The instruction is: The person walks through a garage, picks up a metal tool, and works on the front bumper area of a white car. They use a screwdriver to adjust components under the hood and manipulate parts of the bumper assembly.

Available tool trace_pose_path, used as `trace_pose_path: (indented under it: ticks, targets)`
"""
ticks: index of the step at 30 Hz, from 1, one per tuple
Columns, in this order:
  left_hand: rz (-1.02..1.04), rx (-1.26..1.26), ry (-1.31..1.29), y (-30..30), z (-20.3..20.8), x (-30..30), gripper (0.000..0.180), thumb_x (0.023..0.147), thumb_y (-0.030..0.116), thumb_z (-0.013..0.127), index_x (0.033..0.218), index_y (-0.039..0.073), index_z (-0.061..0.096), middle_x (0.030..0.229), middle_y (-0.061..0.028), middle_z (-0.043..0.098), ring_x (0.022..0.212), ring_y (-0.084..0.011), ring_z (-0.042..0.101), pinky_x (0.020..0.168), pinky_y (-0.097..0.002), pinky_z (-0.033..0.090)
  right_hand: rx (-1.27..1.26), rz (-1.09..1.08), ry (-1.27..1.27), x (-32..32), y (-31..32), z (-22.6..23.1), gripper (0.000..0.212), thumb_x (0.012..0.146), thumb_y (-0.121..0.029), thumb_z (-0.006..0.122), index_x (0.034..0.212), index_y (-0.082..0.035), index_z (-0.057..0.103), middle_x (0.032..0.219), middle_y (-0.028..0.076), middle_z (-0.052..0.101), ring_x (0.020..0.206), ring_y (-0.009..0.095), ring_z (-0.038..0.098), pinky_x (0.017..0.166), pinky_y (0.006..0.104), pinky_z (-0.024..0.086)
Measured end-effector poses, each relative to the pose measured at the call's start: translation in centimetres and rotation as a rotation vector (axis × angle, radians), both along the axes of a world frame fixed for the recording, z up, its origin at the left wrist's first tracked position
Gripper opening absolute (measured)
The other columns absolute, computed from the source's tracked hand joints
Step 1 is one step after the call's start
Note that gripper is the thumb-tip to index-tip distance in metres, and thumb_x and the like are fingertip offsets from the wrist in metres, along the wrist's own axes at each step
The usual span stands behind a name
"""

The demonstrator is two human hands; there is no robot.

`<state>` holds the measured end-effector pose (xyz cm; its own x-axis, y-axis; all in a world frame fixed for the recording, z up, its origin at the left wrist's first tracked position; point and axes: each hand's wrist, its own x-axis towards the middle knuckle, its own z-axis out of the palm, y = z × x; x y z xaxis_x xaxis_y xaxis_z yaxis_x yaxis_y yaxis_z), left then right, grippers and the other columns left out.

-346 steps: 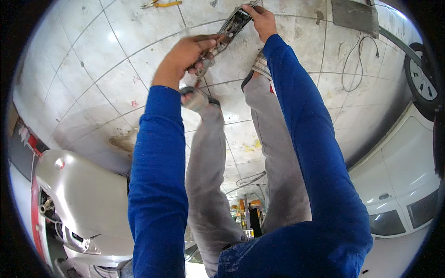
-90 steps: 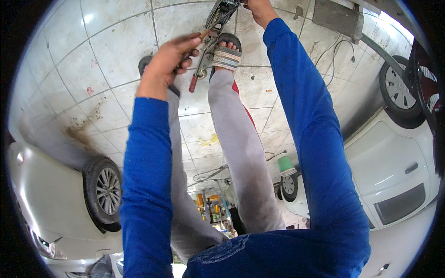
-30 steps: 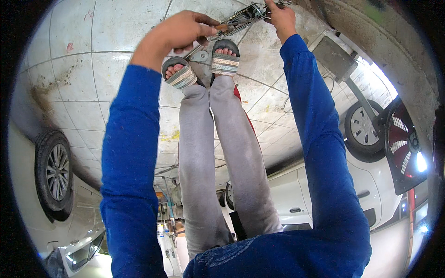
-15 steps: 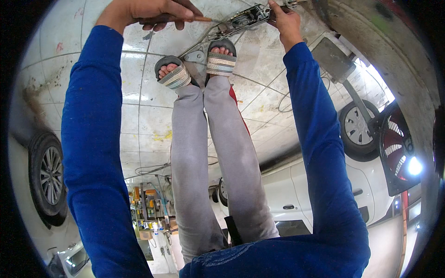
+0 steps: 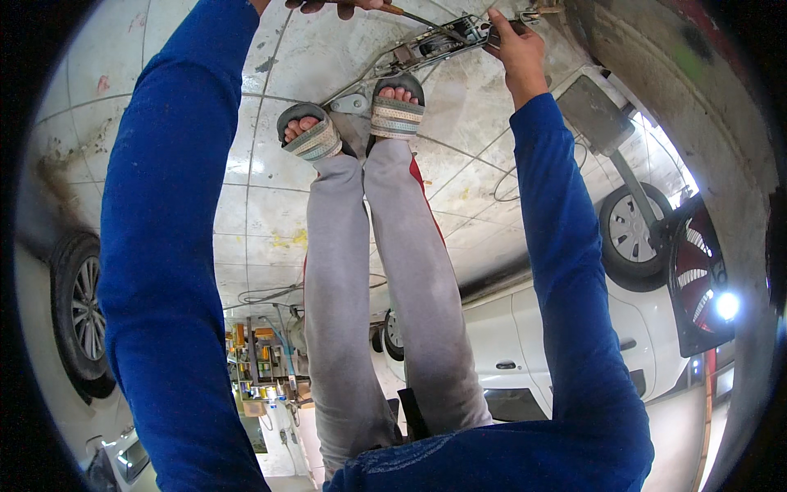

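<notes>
My left hand [image 5: 344,11], partly cut off by the top edge, grips a thin tool [image 5: 395,11] with a brown handle and a long dark shaft; its exact kind is unclear. The shaft's end reaches the right part of a long, narrow metal mechanism [image 5: 422,47] with an open frame, lying slanted beyond my feet. At that mechanism's right end, my right hand [image 5: 522,56] is closed on it with thumb and fingers. A thin rod or cable runs from its left end toward a small grey metal plate [image 5: 350,103] between my sandals.
A grey flat pad [image 5: 594,115] on a post stands right of my right forearm, near a wheel [image 5: 631,231] and a black fan [image 5: 695,283]. A white car [image 5: 566,332] is on the right, another wheel [image 5: 86,307] on the left. Loose cable [image 5: 262,297] lies on the tiles.
My left hand has moved up and right, bringing the tool's shaft over to the mechanism's right part. My right hand, still gripping, has shifted slightly right and down in view.
</notes>
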<state>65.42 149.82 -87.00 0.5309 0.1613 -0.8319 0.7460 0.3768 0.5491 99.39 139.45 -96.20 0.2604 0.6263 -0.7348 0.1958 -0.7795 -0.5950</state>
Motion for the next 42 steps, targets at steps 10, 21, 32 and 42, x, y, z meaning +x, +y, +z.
trace_pose_path:
  ticks: [10,21,32,42]
  targets:
    - [0.008,-0.103,0.038,2.1,-3.2,0.5,0.033,0.090,0.025,0.074,0.120,0.010,0.074,0.083,-0.0049,0.072,0.048,-0.0115,0.050,0.042,-0.0294,0.038,0.028,0.010,0.004,-0.2,0.1,0.0,0.038,0.086,-0.028,0.082,0.100,0.005,0.068,0.092,0.012,0.072,0.080,0.020,0.072,0.074,0.0346,0.063]
    - [-0.008,-0.134,0.010,2.3,-4.1,0.3,0.033,0.090,0.026,0.073,0.119,0.010,0.074,0.083,-0.0050,0.072,0.048,-0.0109,0.051,0.041,-0.0277,0.038,0.021,0.011,-0.039,-0.8,0.3,0.6,0.038,0.087,-0.027,0.081,0.101,0.006,0.068,0.093,0.012,0.071,0.079,0.019,0.071,0.072,0.0342,0.063]
    - [0.281,0.187,-0.059,-9.5,-2.7,0.5,0.040,0.093,0.036,0.065,0.123,0.009,0.072,0.084,-0.0134,0.073,0.057,-0.0171,0.060,0.052,-0.0359,0.049,0.021,0.037,-0.071,-1.6,0.0,0.9,0.046,0.087,-0.033,0.081,0.103,0.008,0.066,0.094,0.013,0.070,0.084,0.019,0.069,0.075,0.0338,0.063]
    - [0.571,0.301,0.332,-19.2,6.2,9.4,0.026,0.096,0.030,0.061,0.115,0.021,0.075,0.093,-0.0173,0.073,0.088,-0.0369,0.070,0.076,-0.0477,0.055,0.026,0.061,-0.079,-1.7,0.5,1.2,0.039,0.088,-0.030,0.080,0.099,0.006,0.068,0.092,0.011,0.070,0.083,0.019,0.069,0.074,0.0346,0.063]
